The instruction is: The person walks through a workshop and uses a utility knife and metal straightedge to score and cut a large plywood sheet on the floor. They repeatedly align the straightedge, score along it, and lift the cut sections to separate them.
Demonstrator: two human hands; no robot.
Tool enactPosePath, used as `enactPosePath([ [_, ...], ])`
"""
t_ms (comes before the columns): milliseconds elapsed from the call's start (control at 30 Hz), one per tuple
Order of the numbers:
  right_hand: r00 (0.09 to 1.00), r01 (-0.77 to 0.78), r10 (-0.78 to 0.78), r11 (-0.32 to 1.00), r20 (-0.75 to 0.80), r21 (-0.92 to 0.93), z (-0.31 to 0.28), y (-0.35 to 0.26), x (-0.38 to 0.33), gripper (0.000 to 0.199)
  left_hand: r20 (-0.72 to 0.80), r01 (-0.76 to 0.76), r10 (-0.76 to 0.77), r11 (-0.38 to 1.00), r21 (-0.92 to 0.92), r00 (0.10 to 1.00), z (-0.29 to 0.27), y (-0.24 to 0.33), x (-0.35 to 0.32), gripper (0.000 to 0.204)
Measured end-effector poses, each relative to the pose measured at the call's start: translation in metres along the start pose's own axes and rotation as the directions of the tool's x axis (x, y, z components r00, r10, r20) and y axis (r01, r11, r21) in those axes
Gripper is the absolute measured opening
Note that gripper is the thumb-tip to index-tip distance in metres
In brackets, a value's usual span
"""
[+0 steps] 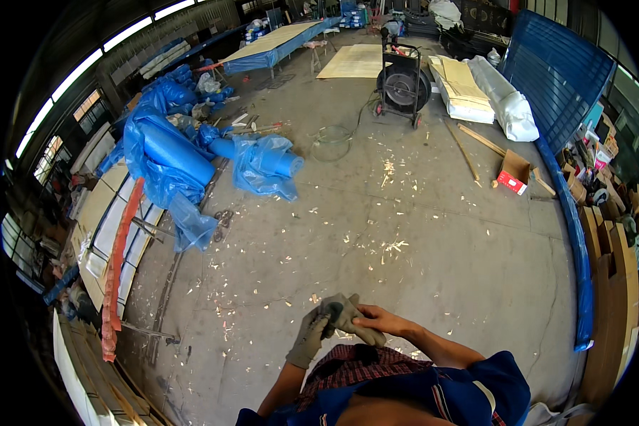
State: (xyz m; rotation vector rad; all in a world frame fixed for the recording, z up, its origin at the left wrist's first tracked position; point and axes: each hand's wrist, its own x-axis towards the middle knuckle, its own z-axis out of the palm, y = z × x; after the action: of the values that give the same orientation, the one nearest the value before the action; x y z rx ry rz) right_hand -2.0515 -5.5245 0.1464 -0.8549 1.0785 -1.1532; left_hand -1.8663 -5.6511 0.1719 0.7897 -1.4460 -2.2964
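Note:
Low in front of my body, both hands meet at a loose grey work glove [344,314]. My left hand [307,339] wears a matching grey glove, and its fingers are closed on the loose glove's left side. Bare, my right hand [383,320] grips the same glove from the right, thumb and fingers bent around it. The cuff end of the loose glove hangs toward my checked red-and-dark cloth [341,362], worn at the waist.
Wood chips [394,246] litter the concrete floor. Blue-wrapped rolls [170,145] and an orange-red wrapped beam [113,284] lie left. A black wheeled reel cart [402,85], a red-and-white carton [512,172] and long blue-wrapped lengths [581,284] stand ahead and right.

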Motion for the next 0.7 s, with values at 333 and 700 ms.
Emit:
enactPosePath([
  [333,0.905,-0.124,0.04,0.977,-0.424,-0.172,-0.26,-0.051,0.253,0.033,-0.475,-0.143,0.05,0.977,-0.161,0.878,-0.139,0.068,0.314,0.017],
  [700,0.571,-0.755,0.22,0.519,-0.791,-0.401,-0.606,-0.028,0.315,0.036,0.178,-0.02,-0.014,0.982,0.186,0.984,-0.085,0.253,0.785,0.02],
])
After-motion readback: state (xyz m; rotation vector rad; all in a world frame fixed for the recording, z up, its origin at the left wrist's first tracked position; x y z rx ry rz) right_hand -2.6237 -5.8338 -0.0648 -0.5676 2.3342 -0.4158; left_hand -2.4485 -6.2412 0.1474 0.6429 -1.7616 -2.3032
